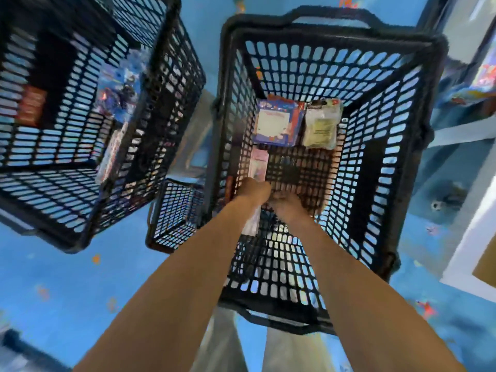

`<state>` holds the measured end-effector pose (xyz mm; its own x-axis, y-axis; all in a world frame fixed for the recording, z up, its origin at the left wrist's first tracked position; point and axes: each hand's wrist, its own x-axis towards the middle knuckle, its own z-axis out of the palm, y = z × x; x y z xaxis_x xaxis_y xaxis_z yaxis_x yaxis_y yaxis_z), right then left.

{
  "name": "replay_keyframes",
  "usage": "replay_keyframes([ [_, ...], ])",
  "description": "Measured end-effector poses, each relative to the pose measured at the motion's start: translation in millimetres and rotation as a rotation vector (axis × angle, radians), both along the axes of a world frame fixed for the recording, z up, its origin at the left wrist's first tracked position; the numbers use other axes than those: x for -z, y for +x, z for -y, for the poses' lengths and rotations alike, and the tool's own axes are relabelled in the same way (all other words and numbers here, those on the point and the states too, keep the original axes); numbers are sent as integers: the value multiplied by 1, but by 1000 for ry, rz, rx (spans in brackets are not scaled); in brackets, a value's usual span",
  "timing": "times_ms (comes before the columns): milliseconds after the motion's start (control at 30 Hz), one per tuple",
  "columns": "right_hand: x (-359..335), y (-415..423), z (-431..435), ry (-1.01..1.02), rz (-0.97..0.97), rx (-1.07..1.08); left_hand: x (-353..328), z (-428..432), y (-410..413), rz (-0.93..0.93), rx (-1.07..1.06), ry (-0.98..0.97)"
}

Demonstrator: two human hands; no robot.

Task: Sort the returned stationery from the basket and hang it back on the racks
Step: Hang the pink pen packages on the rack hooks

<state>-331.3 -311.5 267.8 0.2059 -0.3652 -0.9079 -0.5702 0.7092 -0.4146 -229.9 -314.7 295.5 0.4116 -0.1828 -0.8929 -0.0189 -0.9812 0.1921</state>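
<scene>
A bright blue floor (67, 291) spreads on every side, flecked with small orange and red marks (most show left of the grip at the left hand (255, 189), and nearer the camera). Well to the right of the grip stands a white unit (467, 253), with a brown panel (487, 261) at its near edge. Beyond the grip on that same side, blurred colourful goods (475, 84) lie on a pale shelf. The light is bright and even.

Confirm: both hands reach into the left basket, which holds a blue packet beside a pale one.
No: the head view shows the left hand and right hand reaching into the right basket, which holds the blue packet beside the pale packet.
</scene>
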Motion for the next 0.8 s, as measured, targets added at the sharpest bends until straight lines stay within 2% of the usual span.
replay_keyframes([
  [200,7,8,11,28,-20,5,17,1,-15,86,-119,-27],
  [367,18,8,7,32,-22,50,23,-2,-21,138,1,-25],
  [600,17,2,-2,181,59,428,23,-7,-28,209,191,27],
  [800,33,-2,-6,131,22,364,28,-9,-26,222,164,1],
])
